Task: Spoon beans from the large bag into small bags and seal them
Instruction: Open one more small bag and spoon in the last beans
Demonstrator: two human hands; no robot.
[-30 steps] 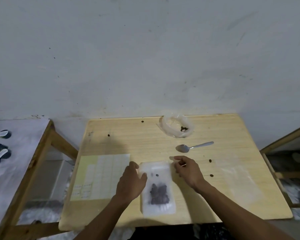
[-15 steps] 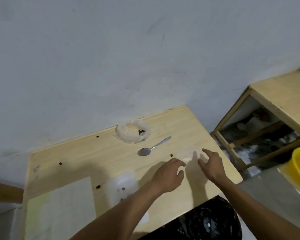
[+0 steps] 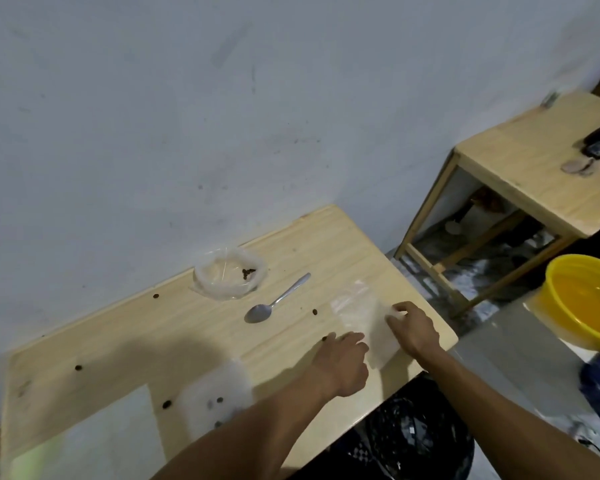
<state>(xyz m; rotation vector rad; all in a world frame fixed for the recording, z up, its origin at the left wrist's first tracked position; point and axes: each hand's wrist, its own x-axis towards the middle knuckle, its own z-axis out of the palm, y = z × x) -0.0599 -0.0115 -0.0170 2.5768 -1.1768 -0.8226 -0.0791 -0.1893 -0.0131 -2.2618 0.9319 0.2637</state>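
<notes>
Spoon [image 3: 274, 302], stray beans [image 3: 314, 311] near hands, seemingly.

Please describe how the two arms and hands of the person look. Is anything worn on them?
Both forearms are bare as far as visible: no sleeves, gloves, watch or bracelet. No rings show on the left hand or the right hand.
</notes>
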